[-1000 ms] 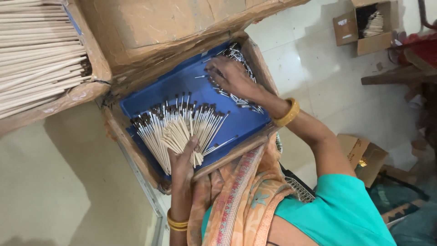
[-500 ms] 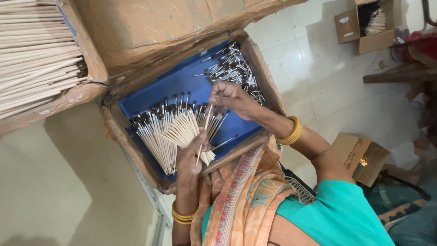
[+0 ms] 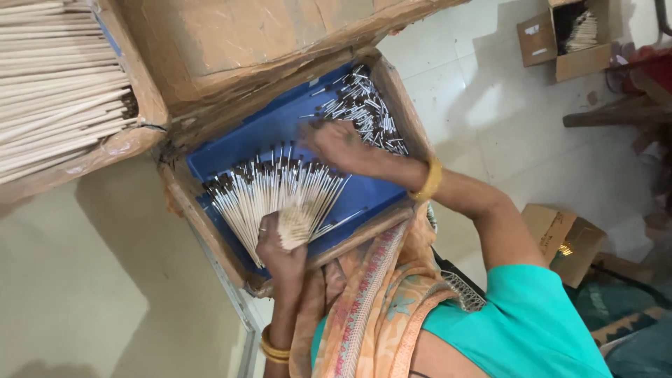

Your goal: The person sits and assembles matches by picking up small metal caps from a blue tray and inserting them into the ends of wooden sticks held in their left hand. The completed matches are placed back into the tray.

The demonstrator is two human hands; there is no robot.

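- Left hand (image 3: 280, 241) grips a fanned bundle of thin white sticks (image 3: 269, 192) by their bare ends, keeping the dark tips spread apart.
- Right hand (image 3: 336, 143), fingers loosely curled, reaches toward the loose pile of sticks (image 3: 367, 108) at the far right.
- Both lie over the blue tray (image 3: 364, 192) inside a cardboard box (image 3: 185, 210).

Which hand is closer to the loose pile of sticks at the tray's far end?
The right hand, just beside the loose pile. The left hand is at the tray's near edge, holding a fanned bundle.
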